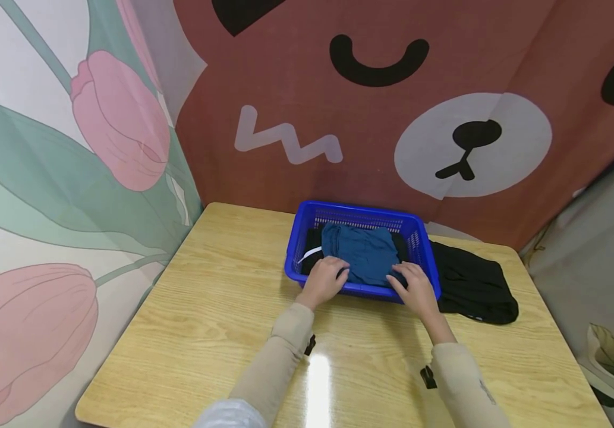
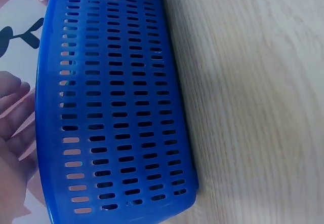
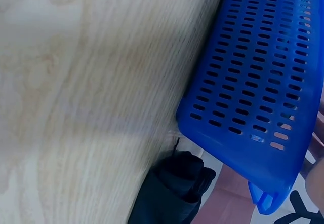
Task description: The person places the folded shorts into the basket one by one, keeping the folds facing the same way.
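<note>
A blue perforated plastic basket [image 1: 292, 257] stands near the table's back edge. Inside it lies a folded teal-blue garment [image 1: 362, 252] on top of black cloth [image 1: 312, 241], with a white strip [image 1: 311, 253] showing at the left. Over the basket's near rim reaches my left hand [image 1: 325, 279], its fingers loosely bent at the teal garment's near left corner. My right hand [image 1: 415, 288] is at the near right corner, fingers spread over the cloth. Both wrist views show the basket's slotted near wall [image 2: 116, 102], which partly hides the fingers; whether they press the cloth cannot be told.
A folded black garment [image 1: 472, 284] lies on the wooden table [image 1: 221, 285] just right of the basket. Behind the table hangs a printed brown curtain [image 1: 285, 184], close to the basket's far side. A flowered curtain [image 1: 119, 226] borders the left.
</note>
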A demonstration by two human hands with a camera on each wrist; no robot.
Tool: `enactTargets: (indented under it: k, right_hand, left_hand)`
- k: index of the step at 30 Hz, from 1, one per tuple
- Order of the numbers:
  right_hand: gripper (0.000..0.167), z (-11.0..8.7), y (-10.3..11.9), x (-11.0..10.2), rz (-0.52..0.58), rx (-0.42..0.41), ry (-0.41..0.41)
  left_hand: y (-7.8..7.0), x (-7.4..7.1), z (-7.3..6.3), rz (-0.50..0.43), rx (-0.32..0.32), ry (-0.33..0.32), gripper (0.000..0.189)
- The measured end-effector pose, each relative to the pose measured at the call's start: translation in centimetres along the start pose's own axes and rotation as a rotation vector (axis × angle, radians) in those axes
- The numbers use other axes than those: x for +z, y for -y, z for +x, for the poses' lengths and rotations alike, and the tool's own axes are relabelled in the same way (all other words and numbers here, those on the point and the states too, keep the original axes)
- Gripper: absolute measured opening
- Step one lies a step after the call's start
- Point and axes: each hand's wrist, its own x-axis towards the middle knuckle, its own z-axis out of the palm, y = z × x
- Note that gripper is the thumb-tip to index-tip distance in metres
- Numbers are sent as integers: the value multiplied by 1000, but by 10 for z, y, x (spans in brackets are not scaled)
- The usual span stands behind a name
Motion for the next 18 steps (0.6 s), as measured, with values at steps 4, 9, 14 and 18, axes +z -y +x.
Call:
enactTargets:
  k: [4,9,14,18]
  right_hand:
    - [24,-8,2,1,19,-63,-103]
    - [19,-16,6,2,44,-122,-230]
    - [13,-25,11,1,106,-185,-345]
    - [5,-32,14,1,159,-241,-429]
  left_hand:
    - [-5,0,-4,-15,35,-66,11]
    - [-10,1,-8,-31,60,-132,10]
    - [-13,-1,-13,-40,72,-181,9]
    - [-14,0,-18,-89,78,-209,8]
